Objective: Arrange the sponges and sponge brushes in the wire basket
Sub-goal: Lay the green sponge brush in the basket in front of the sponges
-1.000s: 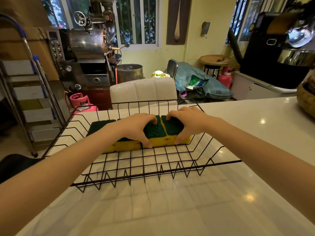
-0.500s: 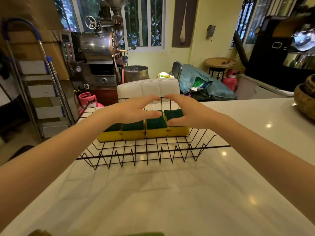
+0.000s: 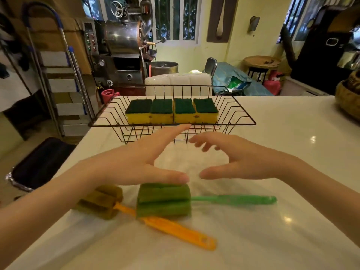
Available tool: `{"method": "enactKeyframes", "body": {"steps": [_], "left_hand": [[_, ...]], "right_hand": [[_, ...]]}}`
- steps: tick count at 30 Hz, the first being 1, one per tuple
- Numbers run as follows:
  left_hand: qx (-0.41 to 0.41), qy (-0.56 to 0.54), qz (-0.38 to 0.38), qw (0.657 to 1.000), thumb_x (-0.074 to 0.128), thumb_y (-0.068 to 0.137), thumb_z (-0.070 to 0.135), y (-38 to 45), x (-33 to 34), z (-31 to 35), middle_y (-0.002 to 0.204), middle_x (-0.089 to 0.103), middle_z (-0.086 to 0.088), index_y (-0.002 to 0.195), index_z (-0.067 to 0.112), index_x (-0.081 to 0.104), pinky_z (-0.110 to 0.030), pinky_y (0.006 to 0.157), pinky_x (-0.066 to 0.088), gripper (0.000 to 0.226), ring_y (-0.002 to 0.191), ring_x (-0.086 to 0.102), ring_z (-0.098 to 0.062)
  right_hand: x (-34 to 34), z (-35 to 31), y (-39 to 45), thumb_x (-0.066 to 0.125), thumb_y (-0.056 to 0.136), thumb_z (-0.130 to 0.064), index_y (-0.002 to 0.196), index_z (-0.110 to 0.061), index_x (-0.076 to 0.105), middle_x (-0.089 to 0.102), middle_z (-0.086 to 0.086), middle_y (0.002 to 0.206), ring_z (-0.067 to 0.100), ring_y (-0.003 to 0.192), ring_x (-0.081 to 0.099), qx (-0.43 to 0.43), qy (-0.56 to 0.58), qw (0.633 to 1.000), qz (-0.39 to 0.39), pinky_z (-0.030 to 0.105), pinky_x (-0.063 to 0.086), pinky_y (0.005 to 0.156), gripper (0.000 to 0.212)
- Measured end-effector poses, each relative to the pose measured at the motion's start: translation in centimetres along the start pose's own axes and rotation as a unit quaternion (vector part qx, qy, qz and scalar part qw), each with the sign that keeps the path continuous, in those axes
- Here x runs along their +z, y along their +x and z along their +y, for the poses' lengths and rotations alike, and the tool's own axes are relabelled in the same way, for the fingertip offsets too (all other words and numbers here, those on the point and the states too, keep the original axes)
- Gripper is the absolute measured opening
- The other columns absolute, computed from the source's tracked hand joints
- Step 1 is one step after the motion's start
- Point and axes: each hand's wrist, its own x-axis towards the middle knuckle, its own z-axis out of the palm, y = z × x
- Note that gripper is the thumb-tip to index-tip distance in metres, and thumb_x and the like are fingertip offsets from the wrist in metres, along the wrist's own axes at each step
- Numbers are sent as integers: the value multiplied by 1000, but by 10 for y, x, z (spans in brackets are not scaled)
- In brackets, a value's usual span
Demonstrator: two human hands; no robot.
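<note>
Several yellow sponges with green scouring tops [image 3: 171, 111] stand side by side in a row inside the black wire basket [image 3: 243, 117] at the far side of the white counter. Near me lies a green sponge brush [image 3: 163, 200], its green handle pointing right. An olive-headed sponge brush [image 3: 101, 203] with an orange handle lies to its left, the handle running under the green head. My left hand [image 3: 134, 162] and my right hand [image 3: 239, 158] hover open above the brushes, thumbs nearly touching, holding nothing.
A woven basket [image 3: 348, 98] sits at the counter's right edge. Beyond the counter are a white padded chair [image 3: 178, 82], a metal roasting machine [image 3: 124, 45] and a step ladder [image 3: 58, 75]. A dark stool [image 3: 39, 164] stands at the lower left, below the counter's left edge.
Both hands have let go of the sponges in the basket and drawn back toward me. The view has tipped down, bringing the two sponge brushes into sight.
</note>
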Motion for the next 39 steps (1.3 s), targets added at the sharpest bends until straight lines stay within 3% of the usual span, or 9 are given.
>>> {"method": "enactKeyframes", "body": {"steps": [3, 6, 12, 17, 22, 26, 30, 35, 39], "left_hand": [[-21, 14, -37, 999, 59, 63, 63, -8, 17, 3, 125, 1, 52, 124, 65, -4, -1, 95, 18, 89, 117, 15, 26], [-43, 46, -62, 996, 63, 63, 61, -10, 27, 4, 141, 13, 33, 133, 54, 2, -16, 105, 21, 94, 129, 20, 6], [-54, 106, -63, 991, 68, 65, 54, -10, 31, 6, 127, 49, 14, 126, 43, 35, -21, 92, 43, 70, 107, 46, -4], [-47, 123, -42, 990, 70, 65, 50, -2, 23, 8, 113, 56, 11, 117, 37, 48, -26, 86, 48, 59, 98, 52, -8], [-30, 154, 3, 988, 69, 66, 50, 6, 1, 6, 102, 50, 18, 117, 39, 46, -17, 77, 43, 57, 93, 48, -4], [-25, 146, 72, 986, 72, 65, 43, 10, -32, 7, 95, 46, 26, 114, 40, 47, -13, 70, 40, 56, 89, 48, 0], [-29, 134, 143, 980, 75, 63, 37, 18, -64, 3, 92, 46, 28, 110, 40, 48, -11, 66, 36, 54, 86, 47, 4], [-49, 130, 183, 973, 74, 65, 35, 37, -87, -20, 96, 54, 14, 114, 32, 53, -13, 68, 38, 54, 86, 51, -5], [-78, 146, 177, 970, 73, 68, 34, 59, -93, -52, 106, 53, 7, 120, 30, 50, -21, 74, 41, 57, 97, 50, -13]], "right_hand": [[8, -1, -14, 69, 73, -42, 130, -37, 34, 47, -12, 126, 4, 110, 47, 36, -15, 997, -72, 27, 43, 96, 68], [11, -1, -24, 74, 69, -39, 127, -39, 36, 49, -11, 117, 7, 104, 49, 67, -45, 991, -109, 28, 46, 91, 69], [13, 1, -34, 71, 71, -31, 100, -30, 54, 53, -6, 92, 16, 89, 53, 89, -88, 981, -146, 35, 49, 81, 33], [12, 4, -33, 64, 79, -22, 86, -27, 53, 52, -9, 77, 19, 82, 56, 83, -87, 983, -140, 35, 47, 76, 14], [-7, 1, -23, 64, 80, -25, 85, -30, 52, 55, -8, 79, 17, 81, 55, 68, -98, 988, -95, 35, 48, 76, 14], [-34, -4, -5, 65, 80, -23, 87, -29, 54, 57, -8, 80, 15, 78, 55, 33, -108, 993, -17, 24, 42, 65, 14], [-58, -1, 22, 65, 81, -23, 93, -23, 60, 62, -1, 84, 19, 78, 58, -4, -121, 990, 73, 25, 44, 63, 13], [-71, 13, 66, 65, 80, -21, 96, -21, 66, 67, 3, 86, 20, 80, 61, -6, -111, 983, 143, 34, 51, 71, 16], [-68, 29, 101, 63, 82, -18, 101, -19, 67, 62, -2, 85, 18, 83, 60, 15, -105, 987, 123, 35, 54, 79, 20]]}}
